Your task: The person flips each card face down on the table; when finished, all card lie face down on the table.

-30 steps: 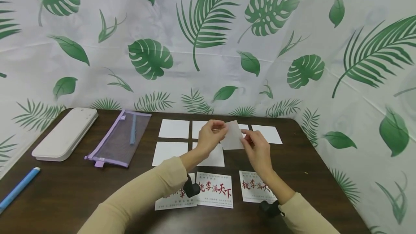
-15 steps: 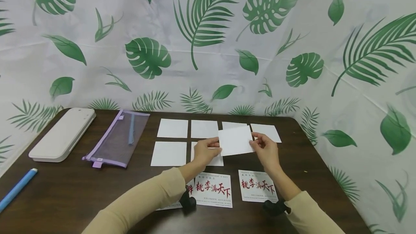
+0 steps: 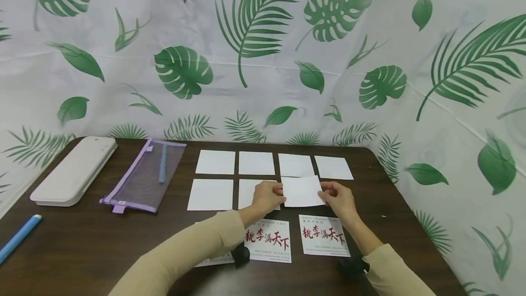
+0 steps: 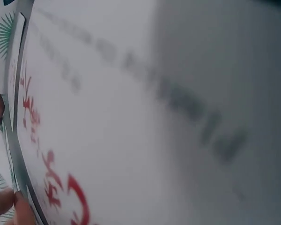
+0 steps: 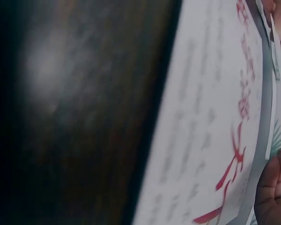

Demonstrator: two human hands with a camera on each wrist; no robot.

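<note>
A blank white square card (image 3: 302,192) is held by its two side edges, just in front of the back row of white cards. My left hand (image 3: 266,199) pinches its left edge between thumb and fingers. On the opposite edge, my right hand (image 3: 340,200) pinches it the same way. The held card's far edge slightly overlaps a back-row card (image 3: 296,165) in the head view. Left of it lies another white card (image 3: 246,192), partly covered by my left hand. Nearer the body lie printed cards with red characters, one in the middle (image 3: 269,241) and one at right (image 3: 324,235).
More white cards (image 3: 211,194) lie in rows on the dark table (image 3: 102,250). To the left are a purple-edged mesh zip pouch (image 3: 148,177), a white case (image 3: 74,170) and a blue marker (image 3: 18,239). A leaf-patterned cloth (image 3: 255,58) hangs behind.
Both hands have brought the card down and toward the body, away from the back row. It was tilted and greyish at first; now its white face lies flatter.
</note>
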